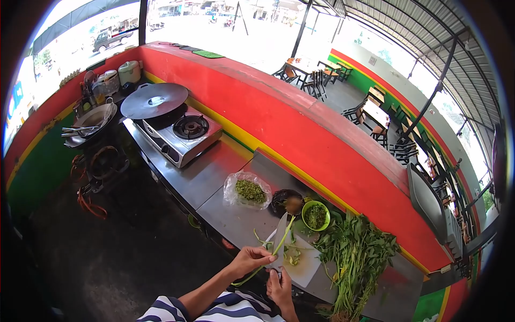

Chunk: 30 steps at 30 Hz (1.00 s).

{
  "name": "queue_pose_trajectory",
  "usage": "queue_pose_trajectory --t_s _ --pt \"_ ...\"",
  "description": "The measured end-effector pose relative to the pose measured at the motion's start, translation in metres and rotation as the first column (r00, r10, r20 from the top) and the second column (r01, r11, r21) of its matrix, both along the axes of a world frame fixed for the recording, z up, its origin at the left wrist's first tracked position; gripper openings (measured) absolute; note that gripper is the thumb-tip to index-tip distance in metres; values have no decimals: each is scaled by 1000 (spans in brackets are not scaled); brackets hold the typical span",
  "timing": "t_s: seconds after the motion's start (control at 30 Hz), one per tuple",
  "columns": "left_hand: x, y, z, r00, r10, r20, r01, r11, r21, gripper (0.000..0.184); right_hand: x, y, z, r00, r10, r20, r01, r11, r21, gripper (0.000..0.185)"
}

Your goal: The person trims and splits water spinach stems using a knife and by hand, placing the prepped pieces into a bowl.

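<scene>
Head view: the left hand, nearer the stem than the right, pinches the green stem, which reaches forward and slightly right from the fingers by the cutting board. The right hand is closed round the knife (handle mostly hidden), its blade pointing away, nearly alongside the stem.

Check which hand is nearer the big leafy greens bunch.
Right. The right hand, on the knife, is left of the leafy greens, by the cutting board's near edge. The left hand, holding a green stem, is farther left of them.
</scene>
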State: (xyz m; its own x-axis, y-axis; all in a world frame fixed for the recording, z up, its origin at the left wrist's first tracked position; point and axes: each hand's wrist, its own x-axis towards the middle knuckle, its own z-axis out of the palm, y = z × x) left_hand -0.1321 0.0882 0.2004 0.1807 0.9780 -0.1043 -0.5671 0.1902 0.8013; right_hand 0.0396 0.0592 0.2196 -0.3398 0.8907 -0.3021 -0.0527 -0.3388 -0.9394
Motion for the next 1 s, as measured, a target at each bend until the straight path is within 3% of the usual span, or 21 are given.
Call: queue_pose_trajectory --t_s 0.23,0.4,0.5,1.0 --pt "-1 4 13 996 44 -79 -43 999 19 8 -2 3 -3 1000 -9 -17 8 999 -35 19" --pt "-2 10 21 997 38 -71 -40 999 -28 7 -2 11 0 1000 8 -17 -7 999 31 22" --pt "-4 17 21 979 164 -123 -164 986 8 6 3 11 1 1000 14 21 -15 999 32 23" --pt "-8 42 28 977 63 -202 -39 992 122 7 14 15 8 998 28 49 -27 999 -19 24"
